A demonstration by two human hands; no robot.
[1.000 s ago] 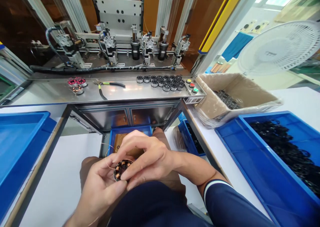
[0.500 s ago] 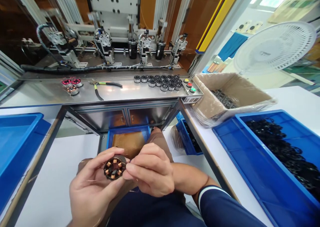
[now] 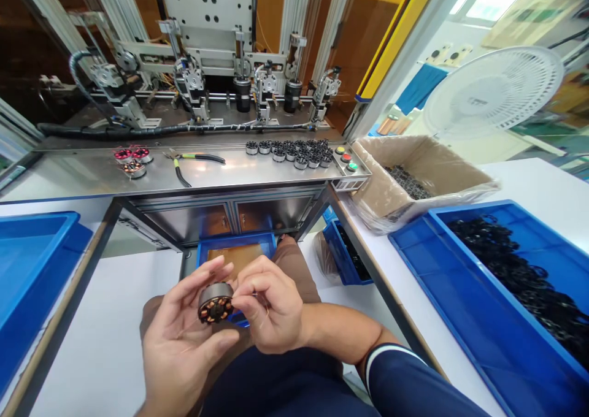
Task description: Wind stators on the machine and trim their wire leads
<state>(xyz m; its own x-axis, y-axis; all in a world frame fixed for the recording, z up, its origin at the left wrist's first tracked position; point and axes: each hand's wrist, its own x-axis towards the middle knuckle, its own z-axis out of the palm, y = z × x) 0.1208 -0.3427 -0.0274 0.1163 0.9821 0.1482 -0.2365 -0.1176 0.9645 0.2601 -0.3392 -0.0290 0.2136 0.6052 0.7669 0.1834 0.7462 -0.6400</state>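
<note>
- The left hand [image 3: 177, 337] holds a round metal ring [image 3: 215, 294] with shiny copper wire wound inside it. Its fingers curl behind the ring and its thumb comes up in front, so the ring sits between them.
- The ring is tipped, with its copper side facing down toward the person. It is up in the air over the lap, well apart from the steel bench [image 3: 257, 175].
- The right hand [image 3: 271, 306] is bent, with its finger and thumb tips at the ring's right edge. I cannot tell if they pinch the ring or a thin wire.
- On the left part of the bench, two pink rings [image 3: 142, 155] and one copper ring [image 3: 133, 170] sit close together.
- Just beside them lie pliers [image 3: 202, 157] with green and black handles, spread wide.
- A bunch of black and silver rings [image 3: 301, 153] stands farther right, near the yellow, red and green buttons [image 3: 346, 158].
- On the right, a big blue bin [image 3: 427, 251] holds lots of black parts [image 3: 529, 282].
</note>
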